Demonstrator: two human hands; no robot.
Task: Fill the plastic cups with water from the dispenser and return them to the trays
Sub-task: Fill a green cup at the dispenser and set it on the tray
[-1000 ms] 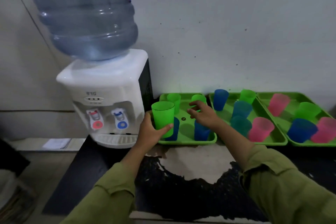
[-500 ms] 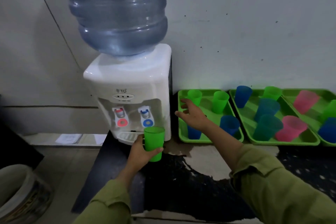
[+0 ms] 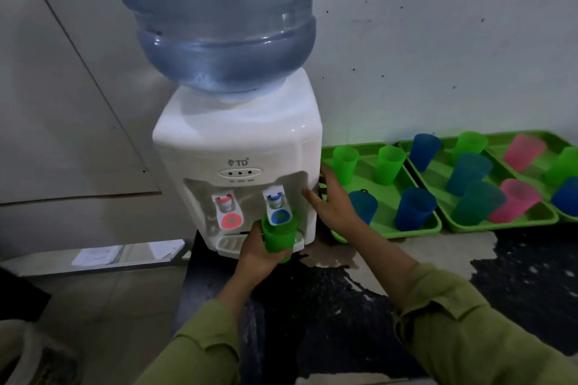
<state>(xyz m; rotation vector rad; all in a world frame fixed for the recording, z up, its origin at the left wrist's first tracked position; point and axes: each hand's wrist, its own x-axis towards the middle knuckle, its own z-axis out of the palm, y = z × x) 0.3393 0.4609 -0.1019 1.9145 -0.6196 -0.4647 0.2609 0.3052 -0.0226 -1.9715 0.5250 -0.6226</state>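
Note:
A white water dispenser [image 3: 237,134] with a big blue bottle [image 3: 219,15] stands on the dark counter. My left hand [image 3: 259,256] grips a green cup [image 3: 278,236] upright, pressed under the blue tap [image 3: 278,209]. The red tap [image 3: 227,209] is to its left. My right hand [image 3: 334,203] rests open against the dispenser's right side, holding nothing. Right of the dispenser lie three green trays; the nearest tray [image 3: 406,228] holds two green cups [image 3: 345,162] and two blue cups [image 3: 414,208].
The middle tray [image 3: 500,222] and the far right tray [image 3: 550,141] carry several blue, teal, green and pink cups. The counter top [image 3: 344,306] is worn black with pale patches. A low ledge with papers [image 3: 97,255] lies at the left. The wall stands close behind.
My left hand has carried the green cup from the tray area to beneath the blue tap. My right hand left the tray and moved to the dispenser's side. The view shifted left.

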